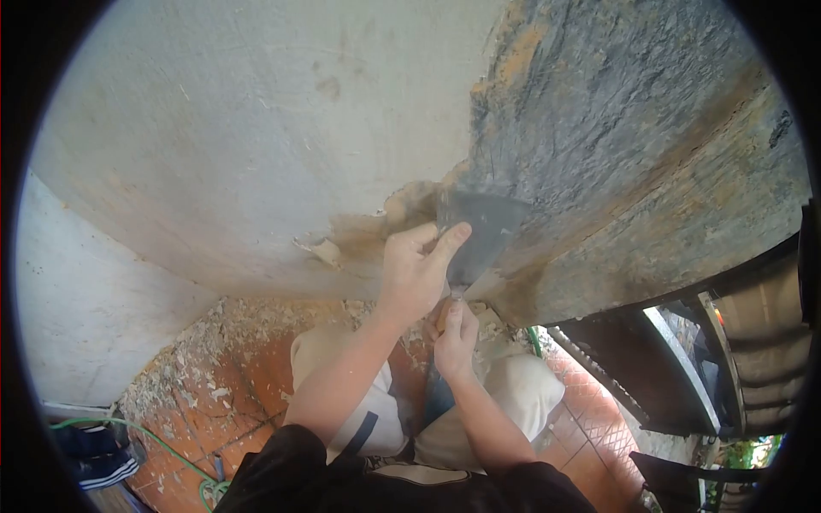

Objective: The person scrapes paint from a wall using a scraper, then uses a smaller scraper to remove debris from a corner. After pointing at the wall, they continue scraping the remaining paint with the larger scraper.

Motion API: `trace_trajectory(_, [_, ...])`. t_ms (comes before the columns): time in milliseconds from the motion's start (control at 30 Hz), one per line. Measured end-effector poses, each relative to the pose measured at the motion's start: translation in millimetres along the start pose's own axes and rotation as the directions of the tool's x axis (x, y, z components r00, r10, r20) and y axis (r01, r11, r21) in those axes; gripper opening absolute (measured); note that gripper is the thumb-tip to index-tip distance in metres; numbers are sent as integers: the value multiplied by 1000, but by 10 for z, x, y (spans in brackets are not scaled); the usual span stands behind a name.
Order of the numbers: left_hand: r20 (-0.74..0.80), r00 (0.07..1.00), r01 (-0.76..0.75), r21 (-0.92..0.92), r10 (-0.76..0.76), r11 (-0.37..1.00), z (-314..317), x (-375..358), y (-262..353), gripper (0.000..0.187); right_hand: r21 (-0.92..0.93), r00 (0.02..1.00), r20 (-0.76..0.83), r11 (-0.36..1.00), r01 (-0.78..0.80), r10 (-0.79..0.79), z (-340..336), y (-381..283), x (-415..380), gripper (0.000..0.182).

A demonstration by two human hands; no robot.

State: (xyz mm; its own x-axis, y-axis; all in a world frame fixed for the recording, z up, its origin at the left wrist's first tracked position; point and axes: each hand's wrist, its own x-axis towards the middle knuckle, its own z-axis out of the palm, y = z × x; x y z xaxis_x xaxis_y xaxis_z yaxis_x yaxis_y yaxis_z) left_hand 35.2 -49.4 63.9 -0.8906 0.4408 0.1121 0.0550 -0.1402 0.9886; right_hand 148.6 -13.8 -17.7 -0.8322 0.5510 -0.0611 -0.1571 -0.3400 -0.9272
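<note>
A wide putty knife (487, 227) lies with its grey blade against the wall, where the pale paint (376, 111) meets the bare, rough grey plaster (607, 120). My right hand (456, 344) is wrapped round its handle, below the blade. My left hand (415, 269) grips the blade's left edge, with the thumb pressed on the face and the other fingers partly hidden behind. Left of the blade, a ragged edge of paint exposes a brown patch (363, 232). A loose paint flake (325, 251) curls away from the wall there.
Paint chips (209, 368) litter the orange tile floor (256, 376) along the wall. A green hose (162, 440) runs across the lower left, near dark striped footwear (98, 457). Dark slatted panels (650, 363) stand at the right. My bent knees (526, 385) are close below my hands.
</note>
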Motion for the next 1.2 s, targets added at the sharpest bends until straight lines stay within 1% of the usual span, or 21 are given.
trace_trajectory(33, [-2, 999, -32, 121, 32, 992, -6, -18, -107, 42, 10, 1000, 3, 1000, 4, -4, -51, 143, 13, 43])
trace_trajectory(67, [-8, 999, -32, 59, 32, 998, 33, 1, -166, 42, 19, 1000, 4, 1000, 6, -7, -38, 161, 33, 44])
trace_trajectory(167, [-26, 1000, -1, 66, 3, 998, 71, 10, 3, 41, 5, 998, 17, 998, 68, -68, 9, -29, 95, 44])
trace_trajectory(233, [-14, 1000, -7, -63, 6, 998, 83, 64, 38, 39, -28, 998, 14, 998, 65, -64, -18, -12, 50, 44])
trace_trajectory(267, [-11, 1000, -12, -61, 12, 998, 74, 39, 14, 39, -54, 995, 25, 994, 98, -96, -19, -10, 87, 45])
trace_trajectory(333, [-28, 999, 20, 111, -17, 994, 49, -28, -6, 38, -16, 997, 23, 997, 77, -77, -28, 71, 101, 46])
trace_trajectory(367, [-21, 1000, 8, 116, -6, 993, 56, 30, 34, 38, 18, 999, 26, 999, 48, -48, -18, 93, 125, 46])
trace_trajectory(433, [-30, 995, -91, 27, 91, 996, 71, 98, 127, 39, 6, 997, 31, 997, 75, -75, 9, -72, 188, 47])
trace_trajectory(467, [-33, 996, -77, 30, 78, 997, 72, 48, 145, 39, -8, 995, 30, 996, 92, -92, 33, -154, 166, 47])
trace_trajectory(533, [-31, 999, -32, 74, 35, 997, 91, 19, 206, 42, -3, 996, 37, 997, 80, -80, -30, 71, 116, 48])
trace_trajectory(567, [-34, 999, -13, 165, 19, 986, 55, 9, 93, 45, 2, 996, 46, 997, 81, -81, -15, 104, 140, 49])
trace_trajectory(600, [-28, 999, -21, 168, 26, 986, 48, 32, 3, 45, 7, 995, 44, 996, 89, -89, -13, 112, 145, 49])
trace_trajectory(667, [-24, 992, -119, 106, 122, 987, 72, 94, 114, 48, -14, 996, 20, 996, 89, -88, 45, 27, 166, 49])
trace_trajectory(700, [-28, 994, -106, 95, 109, 990, 104, 100, 263, 49, -14, 996, 21, 997, 82, -81, 45, -24, 167, 49])
trace_trajectory(800, [-19, 997, -79, 76, 80, 994, 123, 77, 189, 49, 19, 988, 50, 989, 144, -144, 20, -79, 200, 49])
trace_trajectory(833, [-21, 998, -48, 142, 52, 989, 119, 46, 184, 48, 3, 993, 28, 993, 114, -114, 35, -20, 175, 49])
trace_trajectory(867, [-17, 998, -58, 141, 61, 988, 128, 50, 191, 48, -10, 997, 4, 997, 81, -81, 40, 23, 167, 49])
trace_trajectory(933, [-35, 995, -88, 144, 94, 986, 144, 66, 275, 50, 3, 994, 8, 994, 108, -108, 59, -91, 227, 48])
trace_trajectory(1067, [-44, 990, -132, -19, 131, 991, 258, 169, 535, 53, -6, 985, 25, 986, 169, -168, 145, -410, 293, 48])
trace_trajectory(1100, [-44, 989, -140, 77, 144, 987, 217, 178, 438, 51, -7, 984, 25, 984, 179, -178, 130, -424, 301, 48])
trace_trajectory(1200, [-69, 983, -165, 47, 168, 985, 282, 205, 677, 50, 39, 976, 75, 978, 204, -206, 137, -560, 356, 47])
